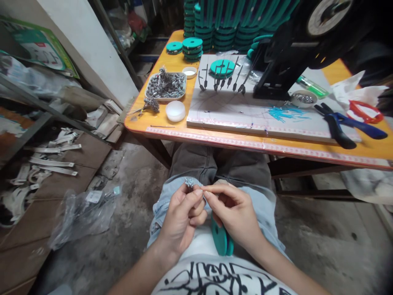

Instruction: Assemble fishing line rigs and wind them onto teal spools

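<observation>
Above my lap, my left hand (186, 211) is closed around a bunch of small grey-blue pieces (189, 182) whose rounded ends stick out over the curled fingers. My right hand (229, 205) pinches with thumb and forefinger right at the left thumb tip. Whatever lies between those fingertips is too small to make out. A teal round spool (219, 237) rests on edge in my lap, just below the right hand and partly hidden by it.
On the yellow table (141, 110) stand a tray of small grey parts (167, 87), a white cup (175, 111), a grey board (227, 119) with hanging dark pieces, blue-handled pliers (340, 123) and a black machine (276, 61). Teal spools (192, 47) are stacked behind. A plastic bag (89, 213) lies left.
</observation>
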{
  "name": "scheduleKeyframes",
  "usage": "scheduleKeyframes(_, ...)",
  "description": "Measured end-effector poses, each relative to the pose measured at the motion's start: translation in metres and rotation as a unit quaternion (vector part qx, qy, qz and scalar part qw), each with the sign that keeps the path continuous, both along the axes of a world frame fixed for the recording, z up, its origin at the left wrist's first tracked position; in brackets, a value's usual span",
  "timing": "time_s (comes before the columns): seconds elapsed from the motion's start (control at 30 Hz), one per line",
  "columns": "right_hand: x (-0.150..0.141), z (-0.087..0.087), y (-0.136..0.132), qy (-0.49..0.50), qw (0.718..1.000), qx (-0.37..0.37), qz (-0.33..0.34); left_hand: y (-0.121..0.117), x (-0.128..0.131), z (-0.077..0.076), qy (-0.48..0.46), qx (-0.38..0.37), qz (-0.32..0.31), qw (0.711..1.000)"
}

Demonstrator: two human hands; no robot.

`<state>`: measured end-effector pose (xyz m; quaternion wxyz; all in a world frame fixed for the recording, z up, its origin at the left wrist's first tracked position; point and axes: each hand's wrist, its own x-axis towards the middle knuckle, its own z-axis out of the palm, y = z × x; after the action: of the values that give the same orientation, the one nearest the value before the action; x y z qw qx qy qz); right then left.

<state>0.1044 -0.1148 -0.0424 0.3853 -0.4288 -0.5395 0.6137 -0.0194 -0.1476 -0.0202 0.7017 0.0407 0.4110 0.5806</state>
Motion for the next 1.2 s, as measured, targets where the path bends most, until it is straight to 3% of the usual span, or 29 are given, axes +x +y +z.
scheduleKeyframes(0.9, 0.0002, 0.0006, -0.0010, 0.039, 0.998, -0.048, 0.013, -0.0026, -0.0047, -0.0038, -0.063, -0.005, 0.000, 0.998)
scheduleKeyframes(1.2, 0.0031, 0.0015, -0.0020, -0.071, 0.994, 0.086, 0.010, -0.0042, -0.0055, -0.0049, -0.044, 0.004, -0.011, 0.999)
